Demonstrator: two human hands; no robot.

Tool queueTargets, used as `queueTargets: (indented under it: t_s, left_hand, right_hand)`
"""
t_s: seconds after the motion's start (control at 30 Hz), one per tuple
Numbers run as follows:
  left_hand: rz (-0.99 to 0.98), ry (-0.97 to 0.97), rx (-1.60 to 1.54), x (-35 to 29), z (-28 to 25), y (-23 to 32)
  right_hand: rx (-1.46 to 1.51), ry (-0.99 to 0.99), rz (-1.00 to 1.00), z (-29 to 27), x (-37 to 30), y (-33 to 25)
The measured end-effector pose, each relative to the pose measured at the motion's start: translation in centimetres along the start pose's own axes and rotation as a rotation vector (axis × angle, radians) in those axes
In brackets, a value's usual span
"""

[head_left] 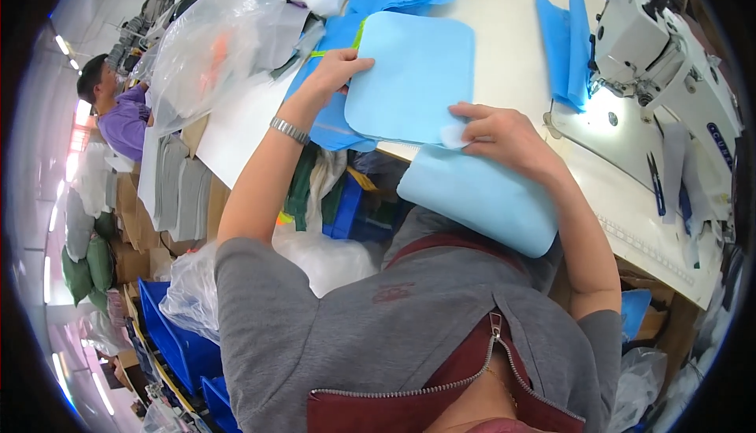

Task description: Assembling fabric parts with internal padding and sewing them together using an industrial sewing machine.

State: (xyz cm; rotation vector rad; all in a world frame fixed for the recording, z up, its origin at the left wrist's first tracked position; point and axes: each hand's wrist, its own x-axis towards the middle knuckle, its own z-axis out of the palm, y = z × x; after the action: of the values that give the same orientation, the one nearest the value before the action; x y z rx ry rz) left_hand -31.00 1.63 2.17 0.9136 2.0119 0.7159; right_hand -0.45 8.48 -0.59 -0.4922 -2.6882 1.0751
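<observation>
A light blue panel with rounded corners (409, 74) lies at the near edge of the table, its lower edge looking layered. My left hand (335, 74) is closed on its left edge, the thumb on top and the other fingers partly hidden. At the lower right corner, my right hand (504, 135) is closed in a pinch, with a small whitish flap (453, 135) at the fingertips. Below that hand, a second light blue piece (480, 200) hangs over my lap. Darker blue sheets (335, 130) lie under and left of the panel, near a yellow-green strip (358, 37).
A white sewing machine (654, 47) stands lit at the right, with folded blue pieces (565, 47) beside it. Dark tweezers or snips (655, 185) and a ruler (646, 250) lie on the white table (504, 7). Clear plastic bags (209, 51) fill the left; a person in purple (122, 130) is beyond.
</observation>
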Motion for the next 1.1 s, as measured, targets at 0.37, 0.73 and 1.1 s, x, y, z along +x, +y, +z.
queueTargets:
  t_s: [0.37,0.73,1.1]
  left_hand:
    - [0.434,0.253,0.517,-4.0,5.3,1.0]
    - [0.621,0.291,0.479,-2.8,5.5,-0.2]
    - [0.398,0.059,-0.301,-3.8,-0.3,-0.7]
  right_hand:
    - [-0.064,0.018,-0.035,-0.2,-0.4,-0.6]
    - [-0.08,0.017,-0.027,-0.1,-0.3,-0.2]
    - [0.406,0.104,-0.019,-1.3,-0.6,0.6]
